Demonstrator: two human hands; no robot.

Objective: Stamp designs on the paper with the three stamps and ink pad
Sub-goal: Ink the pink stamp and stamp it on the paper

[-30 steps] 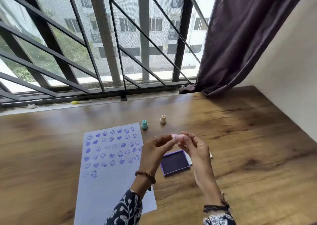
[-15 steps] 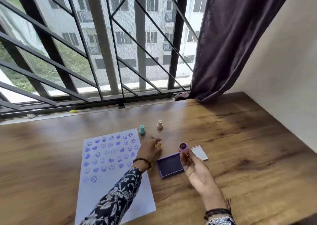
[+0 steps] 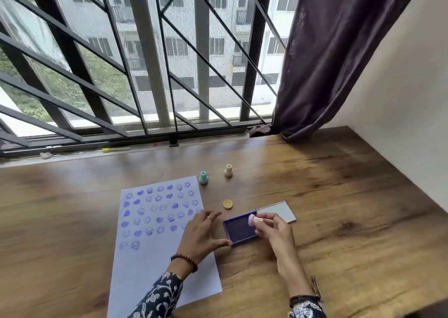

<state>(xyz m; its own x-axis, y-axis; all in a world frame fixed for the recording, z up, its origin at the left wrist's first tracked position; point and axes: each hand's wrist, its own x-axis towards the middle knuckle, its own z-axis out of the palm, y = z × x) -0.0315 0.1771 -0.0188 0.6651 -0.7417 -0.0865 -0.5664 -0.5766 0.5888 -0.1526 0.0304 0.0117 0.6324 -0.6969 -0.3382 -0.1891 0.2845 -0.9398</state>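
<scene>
The right hand [image 3: 275, 230] pinches a pink stamp [image 3: 254, 219] between thumb and fingers, tilted with its face over the far right corner of the open purple ink pad [image 3: 240, 229]. The left hand [image 3: 202, 233] rests flat, fingers spread, on the paper's [image 3: 150, 264] right edge, thumb touching the pad's near left corner. The paper carries purple smileys and hearts, no readable writing. A yellow cap [image 3: 227, 204] lies just beyond the pad; teal [image 3: 203, 177] and beige [image 3: 228, 170] stamps stand farther back.
</scene>
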